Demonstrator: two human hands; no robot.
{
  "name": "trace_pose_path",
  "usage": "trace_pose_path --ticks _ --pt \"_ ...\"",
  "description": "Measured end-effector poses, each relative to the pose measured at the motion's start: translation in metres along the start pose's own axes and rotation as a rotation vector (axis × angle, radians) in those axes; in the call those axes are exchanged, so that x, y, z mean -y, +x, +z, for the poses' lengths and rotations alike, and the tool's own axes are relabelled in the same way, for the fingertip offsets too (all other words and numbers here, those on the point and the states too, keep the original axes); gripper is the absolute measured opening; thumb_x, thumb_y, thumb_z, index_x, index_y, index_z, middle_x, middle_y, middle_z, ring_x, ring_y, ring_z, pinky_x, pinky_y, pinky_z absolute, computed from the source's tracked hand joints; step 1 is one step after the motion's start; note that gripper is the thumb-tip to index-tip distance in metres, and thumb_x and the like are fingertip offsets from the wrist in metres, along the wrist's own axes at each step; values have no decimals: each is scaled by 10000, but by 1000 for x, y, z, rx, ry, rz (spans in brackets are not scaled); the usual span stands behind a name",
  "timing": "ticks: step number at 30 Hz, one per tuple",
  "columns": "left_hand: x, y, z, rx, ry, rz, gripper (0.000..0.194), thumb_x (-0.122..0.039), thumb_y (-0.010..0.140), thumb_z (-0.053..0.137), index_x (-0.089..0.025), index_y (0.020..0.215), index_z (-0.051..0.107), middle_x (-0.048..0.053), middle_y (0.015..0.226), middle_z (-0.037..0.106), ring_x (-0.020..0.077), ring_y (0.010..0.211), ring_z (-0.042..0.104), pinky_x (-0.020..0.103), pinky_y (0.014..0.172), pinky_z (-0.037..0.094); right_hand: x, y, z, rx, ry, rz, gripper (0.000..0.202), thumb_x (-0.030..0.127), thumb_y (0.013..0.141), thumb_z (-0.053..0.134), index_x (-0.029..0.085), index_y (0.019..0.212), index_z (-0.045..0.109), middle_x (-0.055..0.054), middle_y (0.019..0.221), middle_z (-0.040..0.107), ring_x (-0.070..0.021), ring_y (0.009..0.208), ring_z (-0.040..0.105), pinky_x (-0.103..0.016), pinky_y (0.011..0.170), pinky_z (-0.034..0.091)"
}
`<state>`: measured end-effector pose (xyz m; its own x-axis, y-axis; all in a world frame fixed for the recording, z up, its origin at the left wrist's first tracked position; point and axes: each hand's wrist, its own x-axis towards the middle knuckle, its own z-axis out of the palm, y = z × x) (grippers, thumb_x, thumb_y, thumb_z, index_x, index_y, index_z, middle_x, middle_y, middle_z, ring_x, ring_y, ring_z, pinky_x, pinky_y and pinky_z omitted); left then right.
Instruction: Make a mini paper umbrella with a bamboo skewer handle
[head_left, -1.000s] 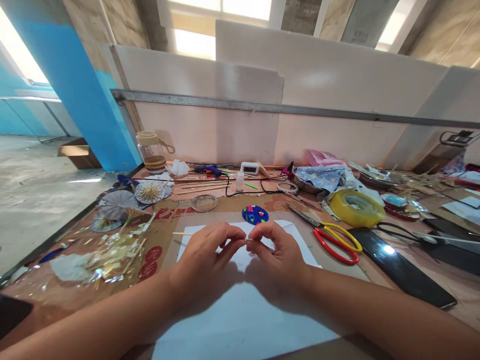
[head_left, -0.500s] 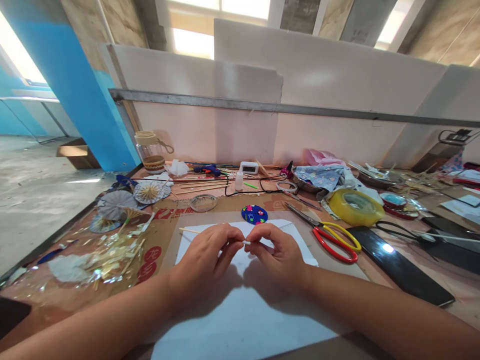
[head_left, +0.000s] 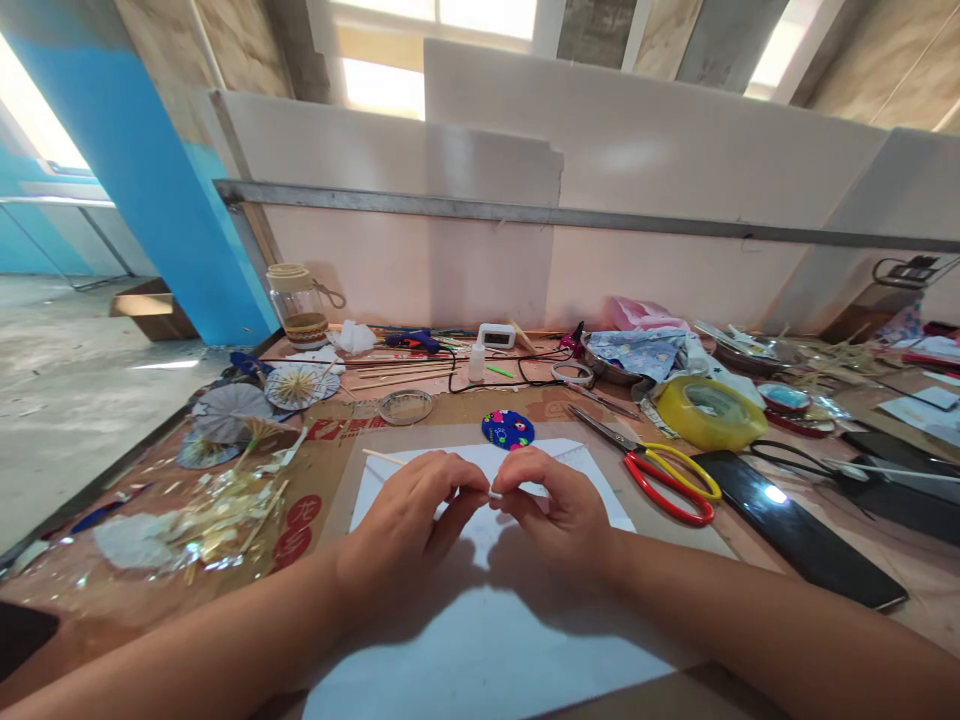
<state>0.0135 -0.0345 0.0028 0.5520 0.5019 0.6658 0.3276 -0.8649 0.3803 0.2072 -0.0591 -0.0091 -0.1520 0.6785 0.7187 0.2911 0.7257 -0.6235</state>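
Note:
My left hand point(head_left: 424, 515) is pinched round a thin pale stick point(head_left: 382, 457), whose far end sticks out behind the hand to the left. Opposite it, my right hand point(head_left: 559, 515) pinches a small white piece point(head_left: 495, 493) at the stick's near end, between the two sets of fingertips. Both hands hover over white paper point(head_left: 480, 640). Just beyond the fingertips lies a round blue patterned disc point(head_left: 508, 429). How the white piece meets the stick is hidden by my fingers.
Red and yellow handled scissors point(head_left: 667, 485), a yellow tape roll point(head_left: 709, 412) and a black phone point(head_left: 799, 530) lie right. A clear dish point(head_left: 406, 407) and small white bottle point(head_left: 477, 363) stand beyond the paper. Folded paper fans point(head_left: 232, 410) and shiny scraps point(head_left: 225, 510) lie left.
My fingertips have shifted slightly and closed in, so less of the white piece shows. The stick's far end sits slightly higher. The view has moved a little.

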Motion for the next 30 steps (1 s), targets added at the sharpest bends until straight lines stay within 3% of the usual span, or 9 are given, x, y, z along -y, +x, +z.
trace_pose_path --ticks 8,15,25,30 --pt "-5 -1 -1 37 39 -84 156 -144 993 430 -237 1024 551 -1 885 651 151 823 617 278 798 477 2 0 4 -40 -15 57 77 177 868 641 247 838 638 -10 768 713 -167 711 648 -294 662 522" --pt "-2 -2 1 92 -3 -33 190 -121 1003 385 -239 1055 524 2 922 639 144 843 603 266 802 476 1 1 4 -13 -17 3 95 255 870 690 246 809 617 -4 725 687 -159 663 617 -292 634 513" --pt "-3 1 -2 49 10 -121 135 -193 988 454 -243 1030 572 -14 892 668 136 800 634 257 776 493 3 1 2 -67 -35 114 56 267 866 679 234 824 663 -8 737 703 -161 677 644 -292 646 538" --pt "-3 -1 0 25 12 -99 116 -199 985 470 -237 1028 570 -12 891 681 135 791 644 253 774 497 3 -1 2 -47 -11 138 40 251 862 679 245 827 661 -11 764 701 -171 724 655 -284 624 555"
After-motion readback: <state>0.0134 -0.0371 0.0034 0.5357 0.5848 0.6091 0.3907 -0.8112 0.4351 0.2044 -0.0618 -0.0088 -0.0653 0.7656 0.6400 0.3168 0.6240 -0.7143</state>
